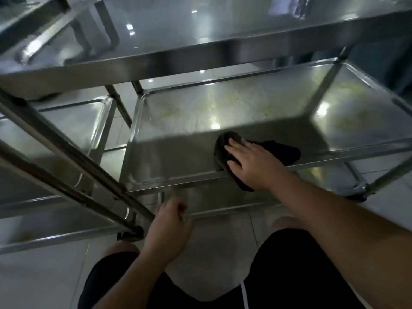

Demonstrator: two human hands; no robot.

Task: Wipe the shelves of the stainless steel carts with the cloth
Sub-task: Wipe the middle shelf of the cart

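A stainless steel cart fills the view, with a top shelf (200,25), a middle shelf (169,157) and a bottom shelf (223,204). A dark cloth (283,152) lies on the near part of the middle shelf and hangs over its front rim. My right hand (252,163) presses flat on the cloth with straight fingers. My left hand (169,228) grips the front rim of the bottom shelf near the cart's front left leg, fingers curled round it.
A second steel cart (66,130) stands close on the left, its slanted legs (73,161) crossing the foreground. The floor is pale tile (214,250). My knees in dark shorts (289,275) are just in front of the cart.
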